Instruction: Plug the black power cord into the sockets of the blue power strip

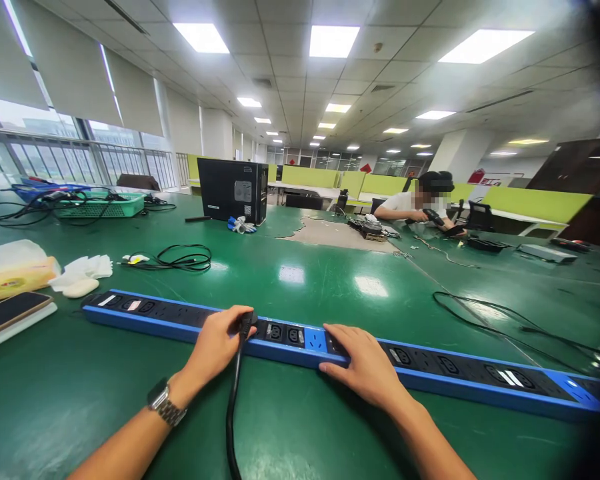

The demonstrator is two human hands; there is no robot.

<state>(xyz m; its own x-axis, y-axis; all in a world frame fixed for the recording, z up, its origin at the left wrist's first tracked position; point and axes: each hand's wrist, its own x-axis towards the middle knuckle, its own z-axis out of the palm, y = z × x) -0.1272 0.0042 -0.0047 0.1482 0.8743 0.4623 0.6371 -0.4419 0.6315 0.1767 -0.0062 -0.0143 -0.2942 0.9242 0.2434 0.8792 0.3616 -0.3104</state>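
A long blue-and-black power strip point(290, 357) lies across the green table in front of me, lined with several sockets. My left hand point(221, 342), with a watch point(166, 402) at its wrist, is closed around a black plug point(248, 323) at the strip, left of its middle. From the plug a thick black cord point(233, 413) runs down toward me. Whether the plug is fully seated in a socket, I cannot tell. My right hand point(363, 360) rests over the strip just right of a blue socket section, thumb at the near side and fingers on top, steadying contact with it.
Beyond the strip stand a black computer case point(233, 190) and gloves point(241, 225). Coiled black cable point(180, 259), tissues point(83, 270), a phone point(13, 315) and a green basket point(105, 205) are at left. More cable point(500, 320) lies right. A person point(420, 203) works across the table.
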